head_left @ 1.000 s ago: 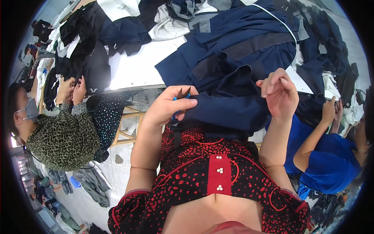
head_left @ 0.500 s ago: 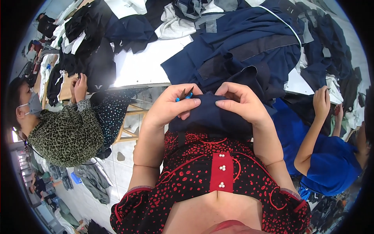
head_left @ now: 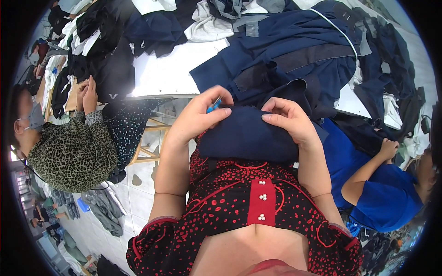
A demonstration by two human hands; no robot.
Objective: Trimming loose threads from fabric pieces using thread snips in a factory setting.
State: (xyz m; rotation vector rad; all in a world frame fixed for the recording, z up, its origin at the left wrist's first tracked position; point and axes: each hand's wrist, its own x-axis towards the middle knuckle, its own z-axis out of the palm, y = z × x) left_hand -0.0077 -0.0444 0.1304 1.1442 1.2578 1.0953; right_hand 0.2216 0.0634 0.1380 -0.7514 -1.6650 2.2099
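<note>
A navy blue garment [head_left: 251, 133] hangs off the white table [head_left: 168, 76] edge against my front. My left hand [head_left: 200, 115] pinches its upper edge and also holds a small blue tool [head_left: 213, 105] between the fingers. On the same folded edge, a little to the right, my right hand [head_left: 287, 119] grips the cloth with fingers curled. Both hands are close together, about a hand's width apart. The rest of the navy garment [head_left: 294, 60] lies spread on the table behind them.
Piles of dark and grey clothing [head_left: 138, 27] cover the far table. A person in a leopard-print top [head_left: 69, 152] works at the left. Another person in a blue top [head_left: 382, 193] sits at the right, hand on dark cloth.
My right hand came down from a raised spot at the right onto the garment's edge beside my left hand. The left hand stayed on the fabric with the blue tool.
</note>
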